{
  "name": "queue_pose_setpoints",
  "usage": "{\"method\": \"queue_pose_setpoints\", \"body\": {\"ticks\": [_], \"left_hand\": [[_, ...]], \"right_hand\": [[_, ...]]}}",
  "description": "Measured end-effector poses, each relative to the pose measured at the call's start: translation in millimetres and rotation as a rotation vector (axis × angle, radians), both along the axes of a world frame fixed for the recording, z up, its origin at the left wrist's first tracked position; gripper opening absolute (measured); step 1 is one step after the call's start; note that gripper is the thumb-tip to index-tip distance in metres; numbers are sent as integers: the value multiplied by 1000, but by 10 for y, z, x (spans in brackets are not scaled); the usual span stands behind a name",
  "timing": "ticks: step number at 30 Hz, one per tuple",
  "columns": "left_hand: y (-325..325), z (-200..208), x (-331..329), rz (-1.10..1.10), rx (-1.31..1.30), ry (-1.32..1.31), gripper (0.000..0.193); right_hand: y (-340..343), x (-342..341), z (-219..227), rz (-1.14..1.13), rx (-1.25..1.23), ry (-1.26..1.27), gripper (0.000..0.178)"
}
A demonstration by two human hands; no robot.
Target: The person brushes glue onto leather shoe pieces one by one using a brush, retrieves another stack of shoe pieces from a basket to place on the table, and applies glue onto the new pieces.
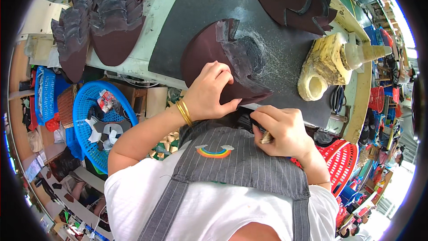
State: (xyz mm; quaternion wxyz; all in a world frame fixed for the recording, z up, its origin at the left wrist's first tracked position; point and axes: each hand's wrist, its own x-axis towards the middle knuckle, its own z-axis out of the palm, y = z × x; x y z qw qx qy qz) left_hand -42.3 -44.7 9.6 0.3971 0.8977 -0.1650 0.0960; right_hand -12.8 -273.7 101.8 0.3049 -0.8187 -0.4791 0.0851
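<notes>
The right hand (283, 127) is clenched on a small tan-ended tool (266, 138), mostly hidden. The left hand (208, 90), thumb apart from curled fingers, rests on a curved, grey-edged maroon sheet (201, 50) upon a flat black mat (176, 29). Beyond, a blue plastic basket (81, 127) holds a red-and-white packet (106, 99), its markings too small to read.

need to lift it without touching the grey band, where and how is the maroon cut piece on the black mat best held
Probably by its smooth rounded left edge, pinched from the near left: the maroon cut piece lies broad side down on the black mat, and that edge is plain, while the grey band runs along the notched right side.
</notes>
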Motion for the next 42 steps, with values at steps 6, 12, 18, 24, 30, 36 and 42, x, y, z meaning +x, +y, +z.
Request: {"method": "queue_pose_setpoints", "body": {"ticks": [6,12,18,24,30,36,42], "left_hand": [[-219,-5,-101,109,-105,45,40],[-304,-61,-205,318,-75,-20,42],[148,99,-54,274,-36,-233,25],[946,528,635,780,17,-569,11],[1320,127,1980,817,337,-542,27],[803,142,2099,442,443,-511,50],[-46,302,341,-287,409,117,91]], "right_hand": [[-159,-84,-87,-74,-62,-71,31],[-58,-78,-211,-219,-41,-135,35],[322,95,-492,-103,-214,-79,42],[-172,333,-68,-559,-63,-127,26],[-1015,733,-171,-1026,-363,-542,18],[-1129,1112,-132,-1079,-215,-316,21],[-1272,881,-153,-1159,547,212,10]]}}
